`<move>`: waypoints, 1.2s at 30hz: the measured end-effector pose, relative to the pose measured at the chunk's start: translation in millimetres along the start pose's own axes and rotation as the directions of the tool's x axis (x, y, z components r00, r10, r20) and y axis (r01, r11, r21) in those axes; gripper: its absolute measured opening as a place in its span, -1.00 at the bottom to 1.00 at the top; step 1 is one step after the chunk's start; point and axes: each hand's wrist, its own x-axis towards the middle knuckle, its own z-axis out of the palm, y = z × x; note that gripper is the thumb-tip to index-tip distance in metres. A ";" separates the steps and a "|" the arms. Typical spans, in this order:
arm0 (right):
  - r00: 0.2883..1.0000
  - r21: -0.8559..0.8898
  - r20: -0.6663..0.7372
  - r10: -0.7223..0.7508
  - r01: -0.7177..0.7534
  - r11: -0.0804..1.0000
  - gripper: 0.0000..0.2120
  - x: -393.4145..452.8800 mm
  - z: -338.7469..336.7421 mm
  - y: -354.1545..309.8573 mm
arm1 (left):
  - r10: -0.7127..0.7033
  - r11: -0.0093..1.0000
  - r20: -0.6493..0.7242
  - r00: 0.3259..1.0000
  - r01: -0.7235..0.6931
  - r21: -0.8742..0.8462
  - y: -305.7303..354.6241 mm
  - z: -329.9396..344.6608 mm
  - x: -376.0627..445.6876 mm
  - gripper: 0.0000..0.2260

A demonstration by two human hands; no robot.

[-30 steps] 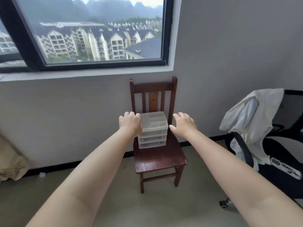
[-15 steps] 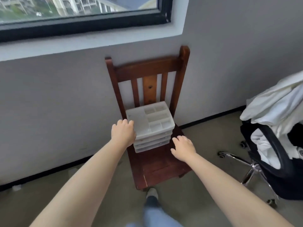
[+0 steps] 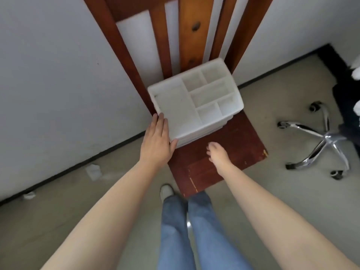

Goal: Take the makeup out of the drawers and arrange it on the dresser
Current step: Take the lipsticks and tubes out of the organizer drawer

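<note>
Dark red-brown wooden slat-back chair against white wall, on beige floor. White translucent plastic drawer organizer with compartmented top tray on rear of seat, against backrest slats.

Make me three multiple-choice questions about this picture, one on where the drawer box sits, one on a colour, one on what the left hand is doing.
1. Where does the white plastic drawer organiser sit?
A. on the floor
B. on the brown wooden chair's seat
C. on a window sill

2. What colour are the person's trousers?
A. blue
B. black
C. red

3. How is the left hand?
A. clenched in a fist, away from the organiser
B. holding a lipstick
C. fingers straight, laid against the organiser's left side

Answers: 1 B, since the organiser rests at the back of the seat by the slats. 2 A, since both legs show blue denim. 3 C, since the straight fingers lie along the box's edge while the right hand hovers over the seat in front.
</note>
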 end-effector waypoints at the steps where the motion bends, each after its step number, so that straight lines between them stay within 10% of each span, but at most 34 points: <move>1: 0.998 0.171 0.007 0.057 -0.057 0.984 -0.65 8.4 8.6 0.3 | 0.024 1.000 -0.004 1.000 -0.024 -0.005 -4.2 6.3 1.7 -0.40; 10: 0.983 0.867 0.078 0.164 -0.148 0.475 -0.68 57.2 41.6 -19.3 | 0.183 0.982 -0.126 0.975 -0.177 0.058 -18.8 23.1 3.1 -0.48; 19: 0.976 0.818 0.007 0.217 -0.131 0.560 -0.60 24.3 14.8 45.2 | 0.159 0.984 -0.082 0.984 -0.151 0.094 -17.7 19.3 1.3 -0.46; 27: 0.963 0.507 0.023 0.268 -0.242 0.827 -0.79 -3.4 -1.8 67.1 | 0.081 0.993 0.005 0.997 -0.081 0.087 -13.3 19.5 2.1 -0.45; 30: 0.970 0.044 -0.023 0.240 -0.239 0.970 -0.74 -9.6 -12.8 53.9 | 0.129 0.987 -0.016 0.991 -0.127 0.101 -6.2 10.9 -2.1 -0.47; 33: 0.990 -0.623 -0.075 -0.121 0.048 0.781 -0.77 -16.0 -29.0 43.1 | 0.383 0.912 -0.077 0.920 -0.364 0.190 1.5 16.3 -14.8 -0.58; 36: 0.880 -0.786 0.187 -0.437 0.401 0.470 -0.79 -8.1 -34.4 21.0 | 0.449 0.867 -0.023 0.893 -0.429 0.253 8.6 22.1 -17.1 -0.61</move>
